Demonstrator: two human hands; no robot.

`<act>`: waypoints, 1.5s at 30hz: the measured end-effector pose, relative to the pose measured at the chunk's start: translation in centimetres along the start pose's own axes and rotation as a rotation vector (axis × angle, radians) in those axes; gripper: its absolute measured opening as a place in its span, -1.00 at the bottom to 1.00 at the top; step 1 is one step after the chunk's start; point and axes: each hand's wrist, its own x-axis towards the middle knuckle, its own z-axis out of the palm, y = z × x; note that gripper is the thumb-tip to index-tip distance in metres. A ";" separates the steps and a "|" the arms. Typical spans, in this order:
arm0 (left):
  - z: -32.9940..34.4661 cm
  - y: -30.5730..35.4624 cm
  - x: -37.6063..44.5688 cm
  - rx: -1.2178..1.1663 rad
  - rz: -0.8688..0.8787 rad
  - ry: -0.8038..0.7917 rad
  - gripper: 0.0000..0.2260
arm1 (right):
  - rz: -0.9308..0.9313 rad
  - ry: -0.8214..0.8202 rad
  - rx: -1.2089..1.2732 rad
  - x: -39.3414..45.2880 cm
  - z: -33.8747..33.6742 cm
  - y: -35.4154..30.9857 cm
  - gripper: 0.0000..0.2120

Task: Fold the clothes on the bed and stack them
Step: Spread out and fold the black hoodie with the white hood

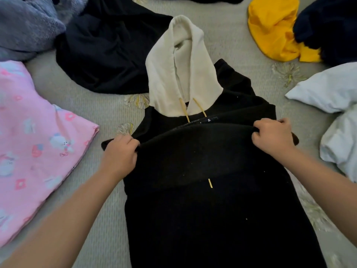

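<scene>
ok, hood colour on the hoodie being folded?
Cream white hood on the black hoodie; head view.

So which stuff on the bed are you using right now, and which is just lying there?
In use:
- black hoodie with cream hood
- left hand and right hand, gripping its folded edge

Lying about:
- pink printed cloth
- black garment
- yellow garment
- grey fleece
- white pillows
- navy garment

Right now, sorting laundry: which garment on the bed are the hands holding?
The black hoodie with the cream hood; both hands grip its folded edge.
</scene>
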 end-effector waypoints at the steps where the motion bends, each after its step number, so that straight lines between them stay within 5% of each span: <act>1: -0.2 0.2 0.1 -0.026 0.032 -0.042 -0.89 | 0.025 0.023 -0.024 -0.4 -0.3 0.6 -0.85; 4: -0.6 0.3 1.4 0.121 0.063 -0.251 -0.97 | 0.140 0.045 -0.058 -0.6 -0.9 2.6 -0.83; 10: -1.4 -2.3 3.7 0.339 -0.213 -0.586 -0.88 | 0.208 -0.040 -0.149 -0.2 -0.5 3.6 -0.89; 20: 0.5 -2.6 4.0 0.455 -0.535 -0.374 -0.79 | 0.171 0.057 -0.151 3.6 1.1 0.4 -0.79; 23: 2.1 -2.6 3.7 0.329 -0.601 -0.154 -0.76 | 0.162 -0.106 -0.120 4.0 2.3 0.5 -0.60; 25: 2.5 -2.0 3.2 0.196 -0.578 0.061 -0.70 | 0.155 -0.133 -0.047 3.6 3.1 0.8 -0.52; 28: 3.7 0.6 2.7 0.102 -0.325 0.294 -0.66 | -0.027 0.061 0.045 2.3 4.0 0.4 -0.53; 31: 6.1 3.9 2.6 0.075 -0.172 0.139 -0.61 | -0.209 -0.055 -0.044 1.5 5.1 0.1 -0.45; 34: 8.5 5.0 3.2 0.016 -0.365 -0.211 -0.44 | -0.138 -0.344 -0.059 1.7 7.0 1.0 -0.49; 36: 9.6 4.7 3.5 0.072 -0.428 -0.290 -0.41 | -0.109 -0.378 -0.048 2.3 7.1 1.0 -0.49; 41: 7.7 4.5 5.0 -0.085 -0.423 0.243 -0.44 | -0.146 0.097 0.175 5.0 3.4 -1.9 -0.69; 43: 7.6 3.8 6.2 -0.128 -0.494 0.275 -0.43 | -0.159 0.157 0.268 7.6 1.7 -3.9 -0.72; 45: 8.1 2.7 7.5 -0.168 -0.577 0.135 -0.42 | -0.159 0.171 0.335 11.1 0.2 -6.2 -0.71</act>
